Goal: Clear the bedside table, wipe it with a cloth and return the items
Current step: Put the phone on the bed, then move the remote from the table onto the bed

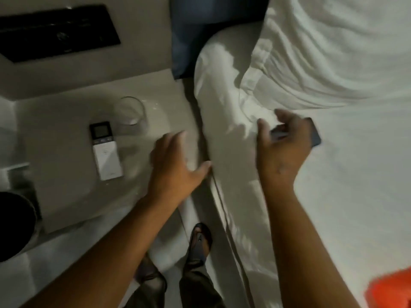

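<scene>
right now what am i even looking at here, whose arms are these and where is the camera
This is one picture from a camera worn on a person's head, looking down, so the arms are that person's own. The left hand is open and empty over the edge of the bedside table. On the table lie a white remote and, right behind it, a clear glass. The right hand is over the white bed and holds a dark flat object, possibly a phone. An orange cloth lies at the bed's near corner.
</scene>
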